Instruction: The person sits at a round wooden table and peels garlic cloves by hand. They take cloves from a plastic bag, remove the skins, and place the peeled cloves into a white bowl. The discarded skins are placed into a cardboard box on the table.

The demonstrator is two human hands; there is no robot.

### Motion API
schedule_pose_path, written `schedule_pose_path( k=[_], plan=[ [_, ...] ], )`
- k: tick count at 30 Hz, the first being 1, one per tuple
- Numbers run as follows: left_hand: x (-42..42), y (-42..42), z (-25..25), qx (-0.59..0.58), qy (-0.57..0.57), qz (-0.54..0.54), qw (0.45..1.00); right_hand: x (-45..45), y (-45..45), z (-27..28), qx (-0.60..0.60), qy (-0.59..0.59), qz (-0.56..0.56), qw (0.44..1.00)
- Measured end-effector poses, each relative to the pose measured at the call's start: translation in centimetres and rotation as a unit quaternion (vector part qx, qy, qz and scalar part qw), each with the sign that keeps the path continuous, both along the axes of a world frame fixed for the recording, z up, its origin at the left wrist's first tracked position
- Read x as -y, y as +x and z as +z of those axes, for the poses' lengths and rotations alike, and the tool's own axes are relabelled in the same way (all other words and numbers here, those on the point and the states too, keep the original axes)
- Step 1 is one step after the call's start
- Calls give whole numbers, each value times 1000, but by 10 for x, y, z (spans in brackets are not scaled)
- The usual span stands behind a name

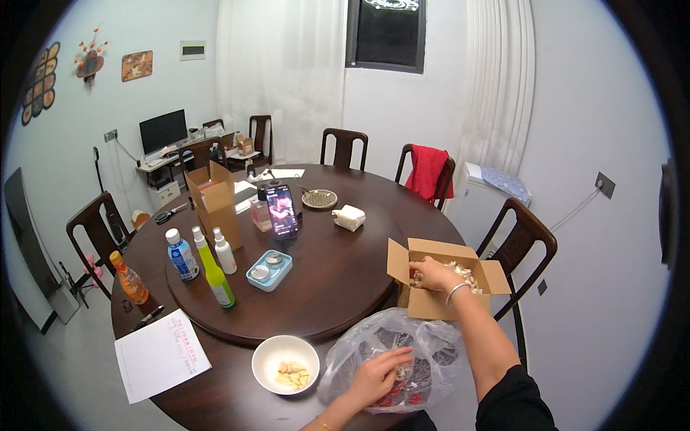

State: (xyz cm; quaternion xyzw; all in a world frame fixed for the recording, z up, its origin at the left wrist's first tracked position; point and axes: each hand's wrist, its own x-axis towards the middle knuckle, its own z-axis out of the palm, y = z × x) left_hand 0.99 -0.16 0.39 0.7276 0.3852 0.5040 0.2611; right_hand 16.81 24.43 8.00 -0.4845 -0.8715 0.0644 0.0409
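Note:
My right hand point(431, 273) reaches into an open cardboard box point(439, 307) that holds many small pale pieces, perhaps garlic point(464, 273); its fingertips are hidden, so a hold cannot be made out. Over a clear plastic bag point(345, 353) with scraps in it rests my left hand point(379, 374), fingers slightly spread; whether anything is under them is not clear. Left of the bag, a white bowl point(261, 372) contains several pale yellow pieces that look like peeled garlic cloves point(292, 375).
On the round wooden table point(345, 280) stand a green bottle point(218, 283), a light blue tray point(284, 277), a lit phone point(282, 211), a tissue pack point(349, 217), a tall cardboard box point(222, 221) and an orange bottle point(129, 280). A paper pad point(156, 361) lies at the left edge.

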Motion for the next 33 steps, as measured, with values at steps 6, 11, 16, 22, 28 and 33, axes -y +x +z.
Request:
schedule_pose_path(
  k=[6,11,16,22,28,33],
  plan=[
    [-3,2,-1,60,-16,-16,998,-13,4,-14,-17,12,45,999],
    [-5,1,-5,39,42,-37,998,-3,1,4,-48,-41,50,997],
    [-7,4,-6,99,-11,-52,994,-13,17,-5,-178,-135,-44,974],
    [-4,2,-5,105,-3,-30,994,-9,15,-2,-84,-75,19,993],
    [0,1,0,119,-74,-39,989,-9,6,3,-19,-119,-30,992],
    [-1,1,-2,211,-125,-104,964,-7,20,-2,-174,-129,-61,974]
  ],
)
